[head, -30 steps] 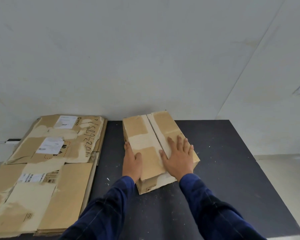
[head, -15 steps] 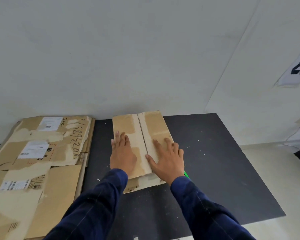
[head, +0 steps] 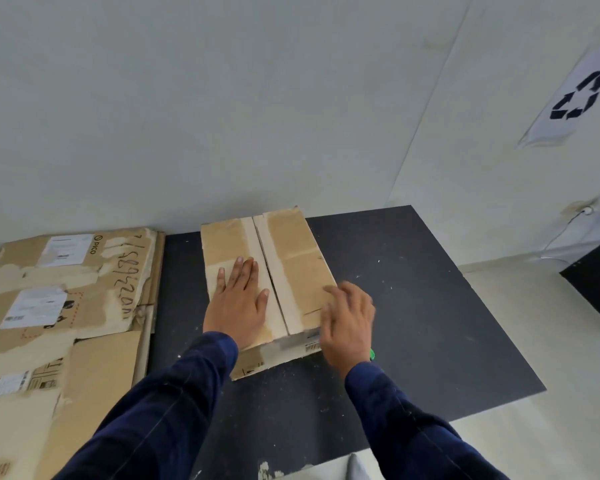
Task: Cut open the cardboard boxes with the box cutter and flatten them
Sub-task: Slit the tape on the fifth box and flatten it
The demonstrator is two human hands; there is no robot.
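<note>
Two arms in dark blue are seen reaching forward from the near edge of the black tabletop [head: 430, 306]: the left sleeve [head: 174, 407] and the right sleeve [head: 409, 431].

The left hand [head: 238, 301] is laid flat, palm down and fingers straight and together, on the left top flap of a cardboard box [head: 291, 251]. The hand is released and pressed onto the card.

The right hand [head: 349, 323] is shown blurred at the near right corner of the same box. Its fingers are loosely bent, relaxed rather than clenched. Whether they touch the card cannot be told.

A small green object [head: 372, 354] is glimpsed on the tabletop just beside the right wrist. It is mostly hidden, and what it is cannot be told.

The box is placed left of the tabletop's middle, its long side running from near to far and its far end up at the far edge. Its two top flaps are closed, with a narrow seam between them. Pale strips of torn paper are seen along the seam, and a printed lower layer juts out at the near end.

A stack of flattened cardboard [head: 84, 341] is spread along the left edge of the tabletop, well apart from the box. It is marked with white shipping labels and handwritten digits.

Pale walls are met behind the far edge. A recycling sign [head: 575, 98] is fixed high on the right wall.
</note>
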